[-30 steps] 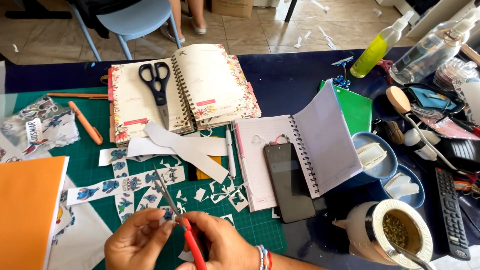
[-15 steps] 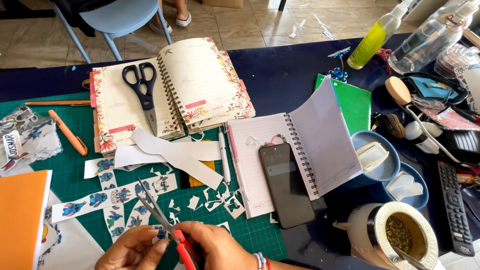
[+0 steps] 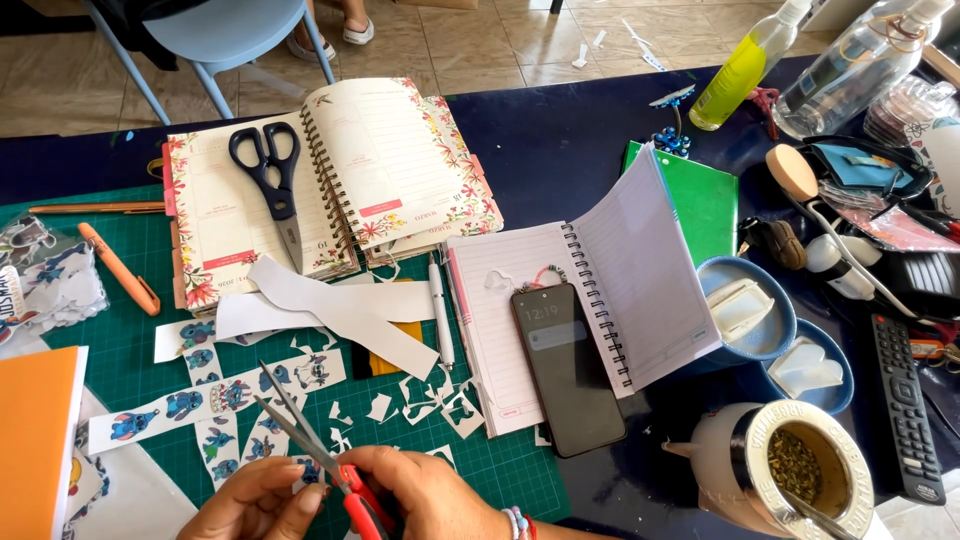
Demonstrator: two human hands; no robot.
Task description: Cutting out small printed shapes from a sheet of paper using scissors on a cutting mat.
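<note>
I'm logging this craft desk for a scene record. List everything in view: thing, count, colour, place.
red scissors: 1, red handles, blades open, in right hand
black scissors: 1, black, on planner
planner: 1, floral edge, open, top left
cutting mat: 1, green, under scraps
sticker strips: several, blue figures, on mat
notebook: 1, pink-lined, open, centre
phone: 1, black, on notebook
orange pen: 1, left on mat
bottles: 2, one yellow-green and one clear, top right
blue bowls: 2, right
gourd cup: 1, white, bottom right
remote: 1, black, far right
left hand: bottom edge, against a scrap
right hand: bottom, grips red scissors
</note>
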